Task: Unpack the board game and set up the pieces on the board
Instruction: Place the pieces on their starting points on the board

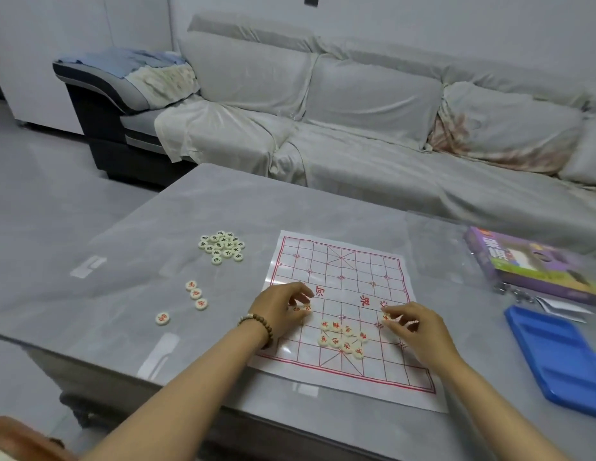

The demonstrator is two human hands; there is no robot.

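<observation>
We are reading red characters across the middle of the board [343, 261]: 河 toward its left, 界 toward its right. Right of the board, the purple box [536, 271] is showing 象棋. Red pieces [343, 337] on the board and black pieces [223, 247] left of it are carrying characters too small to read.

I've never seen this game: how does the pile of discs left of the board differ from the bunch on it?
The off-board pile bears dark characters, the on-board bunch red ones. The pile lies on the table; the bunch on the board. Both are cream round discs.
</observation>
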